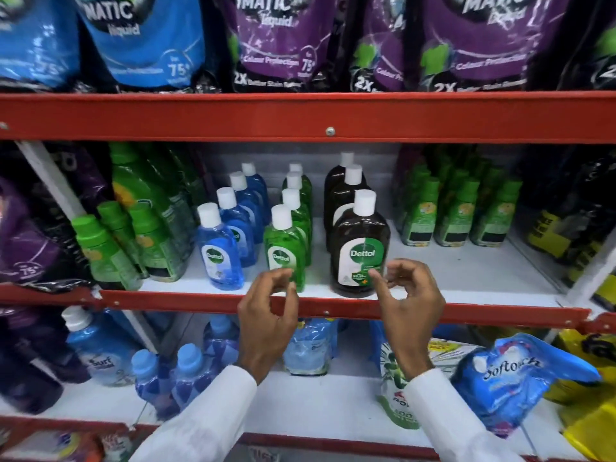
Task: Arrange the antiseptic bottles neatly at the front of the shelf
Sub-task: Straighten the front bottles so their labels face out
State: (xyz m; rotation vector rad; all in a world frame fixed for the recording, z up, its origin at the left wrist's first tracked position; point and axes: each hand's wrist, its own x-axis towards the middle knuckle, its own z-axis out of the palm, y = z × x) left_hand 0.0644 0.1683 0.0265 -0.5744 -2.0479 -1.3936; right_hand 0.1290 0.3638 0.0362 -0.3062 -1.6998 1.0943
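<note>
On the middle shelf [450, 278] stand three rows of Dettol bottles with white caps: a blue row led by the front blue bottle [218, 251], a green row led by the front green bottle [283, 251], and a row of large brown bottles led by the front brown bottle [360, 248]. My left hand [266, 311] hovers just in front of the green bottle, fingers curled and apart, holding nothing. Before the brown bottle's lower right side my right hand [408, 301] floats, fingers spread, also holding nothing.
Green-capped bottles [110, 248] crowd the shelf to the left, and more green bottles [456, 211] stand to the right. A red shelf lip [200, 301] runs along the front edge. Detergent pouches [290, 45] hang above; blue bottles and a Softouch pouch [513, 371] fill the shelf below.
</note>
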